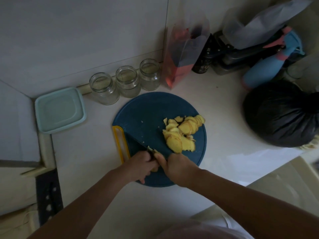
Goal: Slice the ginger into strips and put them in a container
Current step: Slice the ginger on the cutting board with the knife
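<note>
white counter (224, 109): blue board (146, 114), three jars (127, 81), teal container (60, 110), black bag (279, 114)

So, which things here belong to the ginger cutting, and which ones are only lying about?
Job: round dark blue cutting board, pile of yellow ginger slices, dark-bladed knife, left hand, right hand; maybe as container, pale green square plastic box or three clear glass jars.
Lying about: tied black plastic bag, blue spray bottle, red-tinted clear bag.
</note>
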### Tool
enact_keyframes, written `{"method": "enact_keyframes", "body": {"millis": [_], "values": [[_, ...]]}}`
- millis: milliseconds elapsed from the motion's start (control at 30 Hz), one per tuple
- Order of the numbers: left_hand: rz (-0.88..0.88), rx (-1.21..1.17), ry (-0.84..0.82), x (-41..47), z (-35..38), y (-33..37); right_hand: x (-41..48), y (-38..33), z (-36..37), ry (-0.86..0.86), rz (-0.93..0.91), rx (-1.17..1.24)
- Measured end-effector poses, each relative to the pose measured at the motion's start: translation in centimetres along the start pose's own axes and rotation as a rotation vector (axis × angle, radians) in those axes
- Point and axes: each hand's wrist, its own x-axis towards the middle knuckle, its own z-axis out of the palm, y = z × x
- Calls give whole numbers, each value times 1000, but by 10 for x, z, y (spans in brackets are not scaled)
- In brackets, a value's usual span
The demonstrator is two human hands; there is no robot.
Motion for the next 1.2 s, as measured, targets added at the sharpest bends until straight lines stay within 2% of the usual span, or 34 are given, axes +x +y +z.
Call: {"method": "enact_keyframes", "body": {"millis": [133, 300, 533, 700, 833, 933, 1100, 1200], "values": [[6, 0, -11, -4, -2, 4, 8, 1, 1, -6, -51, 25], [11, -70, 24, -7, -3, 5, 0, 11, 7, 87, -19, 53], [56, -81, 15, -6, -5, 2, -41, 57, 8, 54, 70, 71], [-3, -49, -15, -8, -4, 0, -34, 51, -20, 62, 84, 245], [-117, -196, -62, -11, -4, 6, -25, 53, -25, -49, 231, 540], [-137, -314, -77, -14, -5, 5, -26, 52, -25, -97, 196, 647], [-121, -460, -8, -17, -4, 0, -27, 50, -22, 98, 4, 271], [-113, -492, 12, -18, 0, -1, -29, 51, -20, 122, -26, 301]]}}
